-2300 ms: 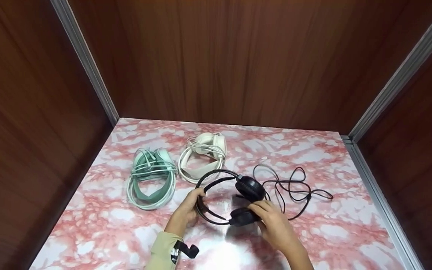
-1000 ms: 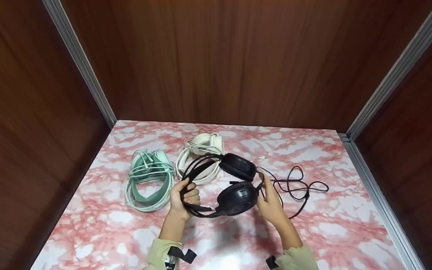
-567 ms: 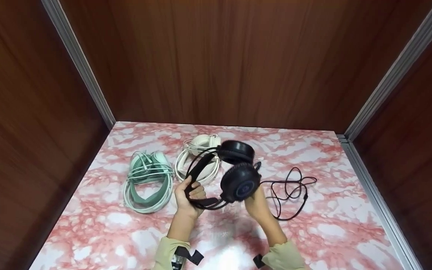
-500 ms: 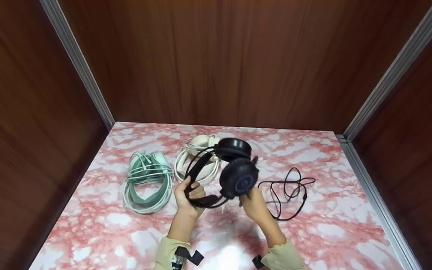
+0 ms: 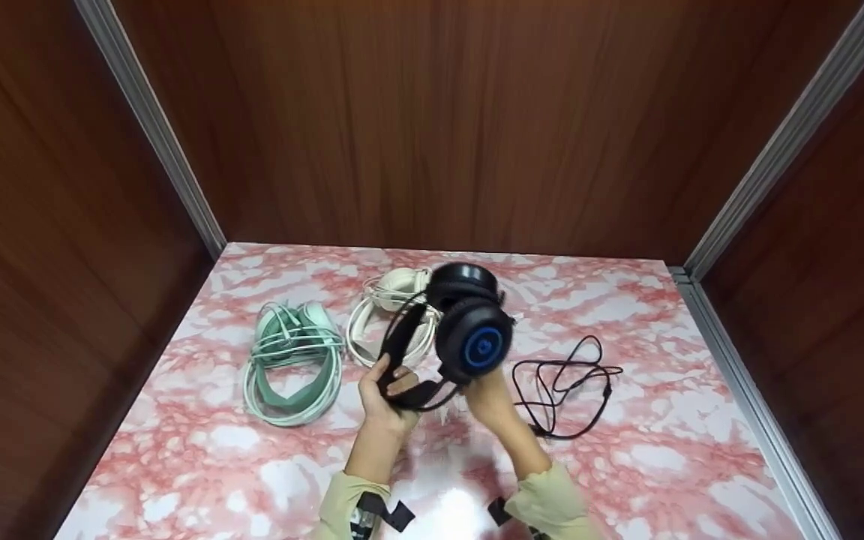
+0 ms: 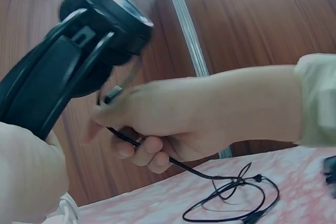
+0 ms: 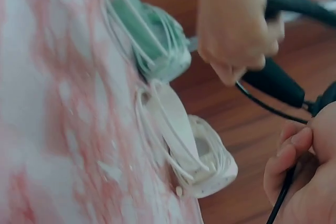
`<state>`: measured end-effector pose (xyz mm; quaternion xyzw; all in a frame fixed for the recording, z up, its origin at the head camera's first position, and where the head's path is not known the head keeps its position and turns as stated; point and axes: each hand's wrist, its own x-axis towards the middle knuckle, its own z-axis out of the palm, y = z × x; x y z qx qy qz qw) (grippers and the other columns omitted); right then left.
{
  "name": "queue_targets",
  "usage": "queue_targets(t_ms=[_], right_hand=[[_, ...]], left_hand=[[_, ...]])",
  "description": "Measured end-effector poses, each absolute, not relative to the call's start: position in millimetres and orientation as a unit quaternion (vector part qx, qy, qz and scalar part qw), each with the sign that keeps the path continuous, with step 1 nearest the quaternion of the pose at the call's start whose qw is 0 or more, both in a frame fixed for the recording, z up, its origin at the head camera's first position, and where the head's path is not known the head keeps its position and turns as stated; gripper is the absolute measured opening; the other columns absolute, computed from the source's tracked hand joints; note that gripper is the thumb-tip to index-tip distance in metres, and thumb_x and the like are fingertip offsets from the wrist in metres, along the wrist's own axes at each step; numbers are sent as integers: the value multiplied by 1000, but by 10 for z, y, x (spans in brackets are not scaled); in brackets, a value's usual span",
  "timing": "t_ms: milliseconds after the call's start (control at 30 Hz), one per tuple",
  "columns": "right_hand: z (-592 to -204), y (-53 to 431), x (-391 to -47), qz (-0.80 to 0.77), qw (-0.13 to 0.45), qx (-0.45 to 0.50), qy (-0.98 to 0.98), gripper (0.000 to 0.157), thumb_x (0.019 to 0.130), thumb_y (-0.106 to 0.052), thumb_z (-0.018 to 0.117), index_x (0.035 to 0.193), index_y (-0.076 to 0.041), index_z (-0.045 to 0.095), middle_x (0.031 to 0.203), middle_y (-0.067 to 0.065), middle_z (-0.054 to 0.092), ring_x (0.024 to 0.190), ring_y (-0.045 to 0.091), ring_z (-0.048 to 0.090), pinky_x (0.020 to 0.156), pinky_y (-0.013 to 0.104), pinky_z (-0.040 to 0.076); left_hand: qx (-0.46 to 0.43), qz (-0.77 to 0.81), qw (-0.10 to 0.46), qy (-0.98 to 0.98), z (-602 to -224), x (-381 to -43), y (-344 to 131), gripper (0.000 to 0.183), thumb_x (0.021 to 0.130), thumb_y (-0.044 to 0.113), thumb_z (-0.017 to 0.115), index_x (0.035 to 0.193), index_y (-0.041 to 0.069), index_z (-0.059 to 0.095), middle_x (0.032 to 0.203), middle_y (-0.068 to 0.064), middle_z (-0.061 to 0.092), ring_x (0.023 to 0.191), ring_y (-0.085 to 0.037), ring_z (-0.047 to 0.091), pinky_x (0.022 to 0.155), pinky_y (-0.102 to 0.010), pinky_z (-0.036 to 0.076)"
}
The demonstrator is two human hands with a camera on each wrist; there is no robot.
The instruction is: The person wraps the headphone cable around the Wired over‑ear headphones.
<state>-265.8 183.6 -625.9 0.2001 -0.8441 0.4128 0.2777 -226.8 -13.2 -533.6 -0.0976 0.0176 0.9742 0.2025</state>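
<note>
Black over-ear headphones point(image 5: 475, 337) hang above the table, an ear cup with a blue ring facing the head camera. My left hand point(image 5: 385, 409) grips them by the headband point(image 5: 400, 337), fingers wrapped round it. Just below the ear cups is my right hand point(image 5: 490, 401); the left wrist view shows its fingers curled round the black headphone cable point(image 6: 197, 173). From there the cable runs down to a loose tangle on the tabletop. The ear cup partly hides the right fingers in the head view.
Green headphones point(image 5: 298, 401) with their pale cable wound round them lie at the left. White headphones point(image 5: 400, 289), also wrapped in cable, lie behind the black pair. Brown wood-grain panels point(image 5: 432, 127) enclose the pink marbled table point(image 5: 672, 457) on three sides.
The black headphones have risen and turned, bringing the blue-ringed ear cup into view. My right hand has moved from the ear cups to the cable, whose tangle has been drawn slightly left.
</note>
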Motion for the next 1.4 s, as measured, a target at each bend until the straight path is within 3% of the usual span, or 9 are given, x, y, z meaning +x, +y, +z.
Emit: queue_targets(t_ms=[67,167,433,567,700,800,867,1133,1400], right_hand=[[-5727,1650,-2340,467,199,179,-843,19,88,5,50,71,-2,56,61,5,52,52,14,49,51,37,45],[-5214,1506,-2044,459,166,165,-857,29,91,3,50,64,-6,51,54,-5,39,46,6,33,40,31,33],[-5246,1770,-1897,394,126,238,-879,19,95,-7,60,79,-14,56,64,-15,40,56,3,39,52,23,37],[-5143,1948,-1810,374,103,264,-883,17,96,-10,59,81,-17,59,63,-14,42,54,1,38,50,22,38],[-5025,2205,-1751,356,89,277,-888,17,98,-17,59,81,-22,61,62,-14,48,52,0,41,48,22,40],[-4947,2418,-1694,362,77,271,-889,16,98,-20,59,83,-23,63,63,-14,50,52,0,43,49,24,43],[-4900,2546,-1655,375,76,262,-886,16,97,-19,60,83,-23,64,62,-15,48,52,0,41,49,24,43],[-4715,2811,-1569,378,89,243,-889,19,95,-14,64,80,-27,63,59,-16,40,49,-1,33,46,22,35],[-4459,2949,-1628,292,151,220,-919,10,88,-10,71,86,-19,74,60,-16,50,48,-1,38,44,23,37]], left_hand=[[-113,979,171,21,-5332,-2295,-144,41,100,31,37,64,11,39,50,9,34,36,-2,34,35,-23,37],[-151,981,115,33,-5338,-2342,-171,42,99,28,41,61,11,37,47,8,33,34,-3,33,32,-21,35],[-166,983,-1,79,-5362,-2408,-248,41,101,25,42,61,16,36,46,8,31,35,-3,29,33,-16,26],[-137,969,-109,175,-5324,-2461,-286,43,100,19,43,59,17,32,48,8,27,38,-4,25,37,-17,23],[-129,926,-232,268,-5310,-2517,-381,42,97,10,50,58,13,35,49,5,29,39,-8,28,36,-20,28],[-154,893,-285,313,-5293,-2532,-486,29,93,6,56,67,10,44,49,3,33,38,-9,33,35,-22,33],[-167,879,-303,328,-5277,-2531,-563,21,91,5,58,74,8,47,50,3,35,38,-9,35,35,-21,35],[-148,868,-321,350,-5184,-2517,-732,16,92,4,58,79,7,51,51,4,33,39,-7,33,35,-19,33],[-94,793,-366,478,-5092,-2556,-833,12,90,2,61,82,6,53,50,2,38,35,-8,36,35,-21,33]])
